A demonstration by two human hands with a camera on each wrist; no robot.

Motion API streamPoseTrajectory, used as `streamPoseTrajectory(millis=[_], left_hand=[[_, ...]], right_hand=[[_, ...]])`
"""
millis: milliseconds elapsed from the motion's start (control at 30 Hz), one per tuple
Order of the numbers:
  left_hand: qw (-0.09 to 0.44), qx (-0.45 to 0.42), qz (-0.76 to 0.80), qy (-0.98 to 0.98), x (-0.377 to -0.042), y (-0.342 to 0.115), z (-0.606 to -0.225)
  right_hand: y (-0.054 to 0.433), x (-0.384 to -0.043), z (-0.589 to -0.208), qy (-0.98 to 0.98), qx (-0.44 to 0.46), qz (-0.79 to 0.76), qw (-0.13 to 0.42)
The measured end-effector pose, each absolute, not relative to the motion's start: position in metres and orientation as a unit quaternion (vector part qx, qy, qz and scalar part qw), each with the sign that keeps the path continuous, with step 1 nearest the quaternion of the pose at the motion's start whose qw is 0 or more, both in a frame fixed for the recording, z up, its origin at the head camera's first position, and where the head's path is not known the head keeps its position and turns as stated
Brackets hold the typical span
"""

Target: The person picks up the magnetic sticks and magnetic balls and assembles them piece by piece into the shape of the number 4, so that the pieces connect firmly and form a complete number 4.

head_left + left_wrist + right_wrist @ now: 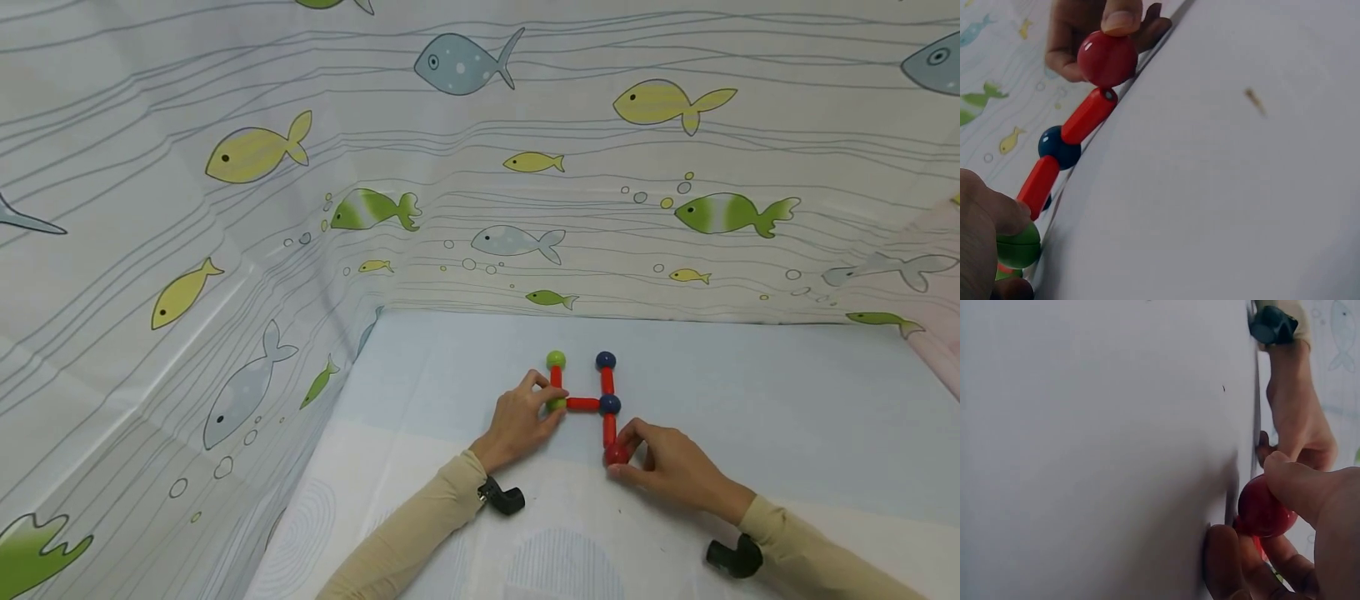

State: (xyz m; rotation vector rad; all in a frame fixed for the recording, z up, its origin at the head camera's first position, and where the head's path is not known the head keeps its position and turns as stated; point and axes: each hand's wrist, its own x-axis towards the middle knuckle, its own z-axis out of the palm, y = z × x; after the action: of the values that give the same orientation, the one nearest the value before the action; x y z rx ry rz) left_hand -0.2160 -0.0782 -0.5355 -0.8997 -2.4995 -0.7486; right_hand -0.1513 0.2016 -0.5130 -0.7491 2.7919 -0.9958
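Note:
On the table lies a shape like the figure 4, made of red magnetic rods and coloured balls. My left hand [517, 422] pinches the green ball [557, 404] at its left corner. A red rod [582, 405] runs from there to a dark blue ball [610, 404]. Above these, a lime green ball [556, 359] and another dark blue ball [605, 360] top two upright rods. My right hand [678, 464] holds the red ball [1107, 59] between thumb and fingers, at the near end of the lower rod [1090, 115]. Fingers partly cover both held balls.
A pale blue and white cloth [750, 400] covers the table. Behind and to the left rises a curtain [450, 192] printed with fish. Each wrist wears a small black camera, one by the left sleeve [420, 529].

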Motion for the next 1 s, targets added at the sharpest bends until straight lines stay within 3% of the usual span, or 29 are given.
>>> streamPoseTrajectory(millis=[467,1000], left_hand=[[0.183,-0.318,-0.262,-0.892,-0.216,-0.078,-0.534],[0.178,-0.314,-0.258,-0.897,-0.216,-0.078,-0.536]], right_hand=[[0.19,-0.147,-0.516,0.934,-0.224,-0.279,0.0],[0.188,-0.143,-0.52,0.935,-0.269,-0.226,-0.044]])
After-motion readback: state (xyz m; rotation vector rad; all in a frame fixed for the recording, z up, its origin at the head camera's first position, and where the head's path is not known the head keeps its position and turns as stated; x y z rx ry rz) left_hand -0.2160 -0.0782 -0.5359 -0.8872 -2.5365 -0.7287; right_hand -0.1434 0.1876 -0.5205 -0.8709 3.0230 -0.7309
